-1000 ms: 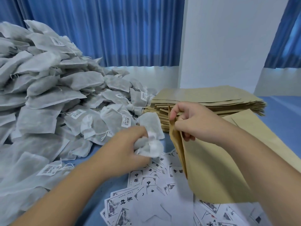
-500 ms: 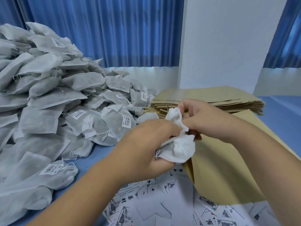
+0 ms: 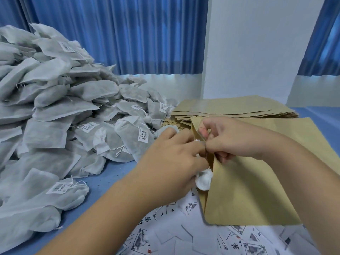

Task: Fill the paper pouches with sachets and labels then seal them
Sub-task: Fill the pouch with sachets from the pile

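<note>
A big heap of sachets (image 3: 55, 107) rises to the left of the left hand (image 3: 171, 162) and beyond it. A thick stack of pouches (image 3: 230, 109) lies flat just behind the right hand (image 3: 230, 140). No filled or sealed pouch is in view, so most of the job seems to lie ahead.

One pouch (image 3: 248, 190) is in work. It hangs under the right hand with its mouth turned toward the left hand and its lower end resting on the labels (image 3: 184, 236). These are spread loose on the blue table (image 3: 103, 183), below both hands and nearer the person.

The right hand pinches the upper edge of the pouch mouth between thumb and fingers, holding it open. The left hand has its fingers curled round a sachet (image 3: 203, 179) and presses against the opening.

Only a white bulge of the sachet shows, below the left fingers and right at the pouch edge. It looks partly in, not fully.

Whether a label is already inside cannot be told. For this pouch, pushing the sachet home, adding a label if one is missing and sealing the mouth appear to remain.
</note>
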`<action>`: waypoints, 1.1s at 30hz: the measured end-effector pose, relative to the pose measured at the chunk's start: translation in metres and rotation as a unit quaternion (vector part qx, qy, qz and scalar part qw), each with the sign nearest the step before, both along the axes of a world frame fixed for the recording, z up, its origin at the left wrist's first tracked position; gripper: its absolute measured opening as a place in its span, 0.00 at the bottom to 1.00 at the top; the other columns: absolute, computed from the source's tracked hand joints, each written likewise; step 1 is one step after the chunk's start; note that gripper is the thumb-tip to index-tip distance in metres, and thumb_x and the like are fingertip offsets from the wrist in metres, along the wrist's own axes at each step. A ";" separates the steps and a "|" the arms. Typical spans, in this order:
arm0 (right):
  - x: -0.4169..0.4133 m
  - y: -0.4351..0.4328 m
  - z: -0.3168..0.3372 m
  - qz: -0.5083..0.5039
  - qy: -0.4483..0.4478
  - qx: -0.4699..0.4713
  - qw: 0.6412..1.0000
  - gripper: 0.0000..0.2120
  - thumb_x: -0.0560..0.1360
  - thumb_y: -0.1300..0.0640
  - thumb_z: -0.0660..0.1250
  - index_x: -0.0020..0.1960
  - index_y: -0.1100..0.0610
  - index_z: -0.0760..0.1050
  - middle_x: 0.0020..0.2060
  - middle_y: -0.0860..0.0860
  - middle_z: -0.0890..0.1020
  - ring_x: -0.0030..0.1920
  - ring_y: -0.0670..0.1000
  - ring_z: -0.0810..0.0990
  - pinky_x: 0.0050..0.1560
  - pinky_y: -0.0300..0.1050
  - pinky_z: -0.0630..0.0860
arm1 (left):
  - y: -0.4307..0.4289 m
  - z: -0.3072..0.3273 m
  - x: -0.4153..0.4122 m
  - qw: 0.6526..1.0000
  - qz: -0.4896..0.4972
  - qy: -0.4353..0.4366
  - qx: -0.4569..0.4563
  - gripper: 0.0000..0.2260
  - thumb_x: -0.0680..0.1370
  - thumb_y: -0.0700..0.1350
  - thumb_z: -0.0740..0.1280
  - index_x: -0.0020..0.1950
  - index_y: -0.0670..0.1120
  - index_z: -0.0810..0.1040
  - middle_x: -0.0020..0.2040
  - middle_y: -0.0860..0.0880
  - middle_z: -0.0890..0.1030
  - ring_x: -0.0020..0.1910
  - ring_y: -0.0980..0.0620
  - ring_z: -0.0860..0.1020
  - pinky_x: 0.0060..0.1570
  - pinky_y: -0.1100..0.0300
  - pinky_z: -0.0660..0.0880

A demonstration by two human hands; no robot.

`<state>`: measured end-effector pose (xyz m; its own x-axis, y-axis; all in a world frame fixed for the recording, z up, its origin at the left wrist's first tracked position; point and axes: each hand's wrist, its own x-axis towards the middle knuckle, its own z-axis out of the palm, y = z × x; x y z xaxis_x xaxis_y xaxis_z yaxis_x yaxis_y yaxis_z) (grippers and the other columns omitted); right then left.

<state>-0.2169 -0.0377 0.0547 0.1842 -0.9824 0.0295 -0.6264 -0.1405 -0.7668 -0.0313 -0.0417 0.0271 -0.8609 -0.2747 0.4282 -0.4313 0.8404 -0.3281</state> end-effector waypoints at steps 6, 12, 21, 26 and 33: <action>0.001 0.002 0.002 0.021 -0.005 0.018 1.000 0.12 0.69 0.73 0.59 0.41 0.57 0.63 0.23 0.56 0.66 0.20 0.51 0.66 0.22 0.37 0.57 | 0.006 0.001 -0.001 0.994 0.023 -0.087 0.059 0.06 0.68 0.42 0.59 0.37 0.52 0.73 0.39 0.54 0.78 0.44 0.48 0.74 0.50 0.50 0.70; -0.001 0.002 0.001 0.014 -0.020 0.016 1.000 0.10 0.65 0.68 0.61 0.40 0.56 0.63 0.22 0.52 0.65 0.21 0.50 0.64 0.22 0.35 0.57 | 0.001 0.001 0.003 0.998 -0.036 -0.031 0.047 0.15 0.69 0.37 0.63 0.47 0.53 0.82 0.53 0.55 0.80 0.57 0.47 0.76 0.56 0.51 0.69; -0.011 -0.004 -0.006 -0.005 -0.095 0.008 0.995 0.13 0.72 0.74 0.58 0.39 0.57 0.64 0.23 0.51 0.62 0.22 0.48 0.58 0.22 0.37 0.54 | -0.005 -0.010 -0.001 0.973 -0.167 0.137 -0.081 0.11 0.73 0.33 0.68 0.44 0.49 0.85 0.54 0.48 0.82 0.60 0.44 0.76 0.58 0.52 0.68; -0.010 -0.002 -0.002 0.004 -0.131 0.013 0.991 0.14 0.68 0.74 0.59 0.38 0.56 0.63 0.24 0.51 0.60 0.22 0.48 0.55 0.23 0.36 0.52 | -0.010 -0.012 -0.004 0.974 -0.118 0.158 -0.108 0.14 0.70 0.33 0.67 0.41 0.52 0.84 0.48 0.52 0.83 0.46 0.46 0.73 0.46 0.54 0.68; -0.004 0.000 -0.001 0.013 -0.129 0.004 0.992 0.13 0.68 0.72 0.59 0.38 0.55 0.63 0.22 0.48 0.60 0.22 0.47 0.55 0.23 0.36 0.52 | -0.007 -0.015 -0.009 0.979 -0.150 0.137 0.034 0.10 0.73 0.34 0.65 0.52 0.41 0.80 0.55 0.46 0.78 0.45 0.44 0.76 0.39 0.52 0.75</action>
